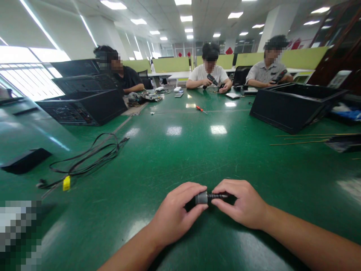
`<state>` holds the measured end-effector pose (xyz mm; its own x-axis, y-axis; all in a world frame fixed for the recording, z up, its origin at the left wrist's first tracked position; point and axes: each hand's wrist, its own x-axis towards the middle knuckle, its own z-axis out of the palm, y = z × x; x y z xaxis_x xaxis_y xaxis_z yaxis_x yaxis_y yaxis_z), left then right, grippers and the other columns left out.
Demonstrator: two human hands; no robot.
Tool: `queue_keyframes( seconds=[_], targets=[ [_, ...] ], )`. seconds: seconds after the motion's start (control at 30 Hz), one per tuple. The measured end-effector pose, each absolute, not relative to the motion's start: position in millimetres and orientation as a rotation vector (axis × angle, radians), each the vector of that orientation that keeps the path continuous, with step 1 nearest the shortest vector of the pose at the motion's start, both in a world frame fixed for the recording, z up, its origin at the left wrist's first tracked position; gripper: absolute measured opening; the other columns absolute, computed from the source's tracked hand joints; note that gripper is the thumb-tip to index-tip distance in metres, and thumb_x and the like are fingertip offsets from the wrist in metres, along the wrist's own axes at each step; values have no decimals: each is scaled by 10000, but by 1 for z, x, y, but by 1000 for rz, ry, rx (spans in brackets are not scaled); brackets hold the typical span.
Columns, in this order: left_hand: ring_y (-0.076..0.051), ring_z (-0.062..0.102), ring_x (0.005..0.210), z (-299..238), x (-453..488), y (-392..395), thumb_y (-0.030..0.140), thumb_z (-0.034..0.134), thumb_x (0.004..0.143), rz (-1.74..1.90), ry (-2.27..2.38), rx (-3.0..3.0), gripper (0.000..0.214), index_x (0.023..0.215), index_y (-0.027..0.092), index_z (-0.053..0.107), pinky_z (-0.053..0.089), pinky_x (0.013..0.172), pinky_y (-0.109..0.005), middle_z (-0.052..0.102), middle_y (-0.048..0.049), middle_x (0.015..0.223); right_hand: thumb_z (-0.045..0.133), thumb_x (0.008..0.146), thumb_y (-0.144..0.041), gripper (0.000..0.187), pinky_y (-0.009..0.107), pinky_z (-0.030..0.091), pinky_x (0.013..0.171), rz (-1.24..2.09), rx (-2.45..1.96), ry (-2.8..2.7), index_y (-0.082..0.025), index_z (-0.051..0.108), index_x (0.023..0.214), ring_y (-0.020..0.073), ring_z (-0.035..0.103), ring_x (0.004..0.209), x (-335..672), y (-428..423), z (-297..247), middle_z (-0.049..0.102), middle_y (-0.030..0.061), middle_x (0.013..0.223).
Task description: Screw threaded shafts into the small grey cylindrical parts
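Note:
Low in the centre, my left hand (179, 210) is closed, with thumb and fingers on either side of a short grey cylinder (201, 198). A thin dark ribbed shaft (216, 195) sticks out of the cylinder's right end and narrows to a lighter tip. My right hand (242, 203) pinches that shaft between thumb and fingertips. Both hands are just above the green tabletop (180, 162), and the piece lies roughly level between them. What exactly the piece is, I cannot make out.
A bundle of black cables (93, 158) with a yellow tag (66, 183) lies left. Black computer cases stand at left (84, 107) and right (293, 105). Thin rods (301, 141) reach in from the right. Farther off is an orange screwdriver (199, 108); several people sit beyond.

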<state>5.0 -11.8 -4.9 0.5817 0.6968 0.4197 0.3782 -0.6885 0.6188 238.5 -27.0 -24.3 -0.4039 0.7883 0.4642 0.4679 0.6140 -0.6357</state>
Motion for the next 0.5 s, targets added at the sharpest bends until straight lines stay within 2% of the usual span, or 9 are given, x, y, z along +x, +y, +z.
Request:
queue_keyframes(
  seconds=[0.5],
  targets=[
    [-186, 679, 1006, -6, 4, -11, 178, 692, 871, 933, 860, 2349, 326, 1194, 200, 655, 559, 928, -312, 715, -77, 1099, 673, 880, -231, 93, 284, 469, 686, 562, -997, -2057, -198, 682, 966, 156, 641, 725, 239, -28, -22, 707, 19, 839]
  ],
)
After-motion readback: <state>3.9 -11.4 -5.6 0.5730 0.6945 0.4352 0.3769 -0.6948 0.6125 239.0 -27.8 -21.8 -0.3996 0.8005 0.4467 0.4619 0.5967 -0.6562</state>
